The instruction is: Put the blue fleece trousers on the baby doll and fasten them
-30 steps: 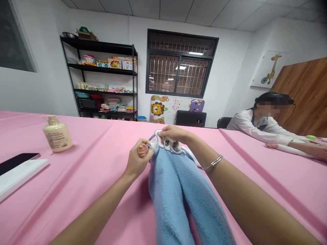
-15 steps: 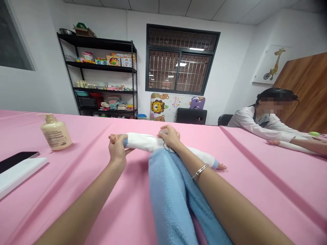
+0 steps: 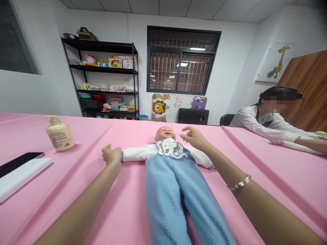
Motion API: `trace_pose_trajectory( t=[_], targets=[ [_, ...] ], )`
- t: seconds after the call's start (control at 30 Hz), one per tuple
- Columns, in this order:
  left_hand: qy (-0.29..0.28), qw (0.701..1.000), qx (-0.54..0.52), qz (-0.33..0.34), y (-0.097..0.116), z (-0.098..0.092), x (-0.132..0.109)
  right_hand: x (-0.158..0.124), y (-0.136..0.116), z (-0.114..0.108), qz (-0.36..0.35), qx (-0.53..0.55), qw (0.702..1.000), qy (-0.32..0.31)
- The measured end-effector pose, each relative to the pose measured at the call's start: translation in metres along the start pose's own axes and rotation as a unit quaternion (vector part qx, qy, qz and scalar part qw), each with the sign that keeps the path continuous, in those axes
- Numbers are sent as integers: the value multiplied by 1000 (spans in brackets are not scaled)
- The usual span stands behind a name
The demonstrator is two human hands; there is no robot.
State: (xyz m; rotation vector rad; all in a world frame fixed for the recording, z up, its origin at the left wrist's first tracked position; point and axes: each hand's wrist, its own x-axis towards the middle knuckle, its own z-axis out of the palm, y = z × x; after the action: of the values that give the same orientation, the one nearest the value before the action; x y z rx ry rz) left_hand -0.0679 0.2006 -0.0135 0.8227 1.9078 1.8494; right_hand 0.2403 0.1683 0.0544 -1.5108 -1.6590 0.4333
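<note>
- Lifted since the earlier frame: my right hand (image 3: pixel 193 137), off the doll (image 3: pixel 176 180), fingers half-curled, empty.
- My left hand (image 3: pixel 111 154): at one sleeve (image 3: pixel 136 153) end; its grip I cannot tell.
- Doll: on its back upon the surface (image 3: pixel 127 207), arms spread.

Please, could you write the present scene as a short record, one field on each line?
Baby doll: face up, arms spread, on the pink tablecloth
Outfit: white sleeves, blue fleece legs, elephant face on the chest
Left hand: at one sleeve's cuff; grip unclear
Right hand: beside the doll's head, apart from it, holding nothing
Pump bottle: upright, left of the doll
Co-worker: seated at right, arms stretched forward
Background: black shelving unit, barred window
</note>
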Motion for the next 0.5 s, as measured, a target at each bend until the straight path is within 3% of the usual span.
trace_pose_trajectory(
  t=[0.07, 0.13, 0.2, 0.27, 0.33, 0.4, 0.5],
  targets=[
    [13, 996, 23, 87, 6, -1, -8, -19, 24, 6, 32, 33, 997, -60],
    [-46, 979, 7, 200, 13, -1, -24, -38, 42, 11, 30, 79, 989, -119],
    [-201, 937, -3, 286, 19, -2, -45, -53, 53, 14, 18, 108, 983, -149],
    [-373, 865, 62, 330, 23, -2, -66, -62, 60, 14, 11, 125, 979, -161],
    [-476, 796, 125, 353, 24, -1, -80, -63, 66, 13, 1, 145, 974, -172],
    [-509, 779, 138, 339, 24, 0, -82, -60, 74, 12, -6, 164, 976, -142],
    [-487, 812, 123, 297, 24, 1, -74, -53, 86, 12, 26, 177, 984, 27]
  ],
)
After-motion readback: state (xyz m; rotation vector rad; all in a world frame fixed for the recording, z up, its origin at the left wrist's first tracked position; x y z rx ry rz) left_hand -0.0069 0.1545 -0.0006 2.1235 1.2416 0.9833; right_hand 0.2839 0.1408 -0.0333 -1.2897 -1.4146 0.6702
